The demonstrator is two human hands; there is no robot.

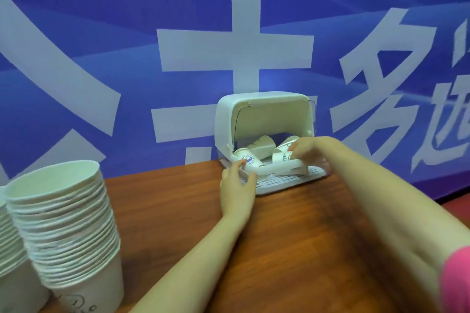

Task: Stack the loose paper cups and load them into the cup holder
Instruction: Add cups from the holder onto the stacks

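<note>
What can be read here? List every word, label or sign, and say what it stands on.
"HELL": sideways on the paper cup the right hand holds; the rest is hidden.
Round blue emblem on another cup: too blurred to read.
Large white Chinese characters on the blue banner: cropped, not readable whole.

Cup (283, 157) reads "HELL", rest hidden; banner (101, 33) w/ big white chars.

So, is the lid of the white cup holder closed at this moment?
No, the lid of the cup holder is swung up and back, so the loose paper cups lying inside show.
</note>
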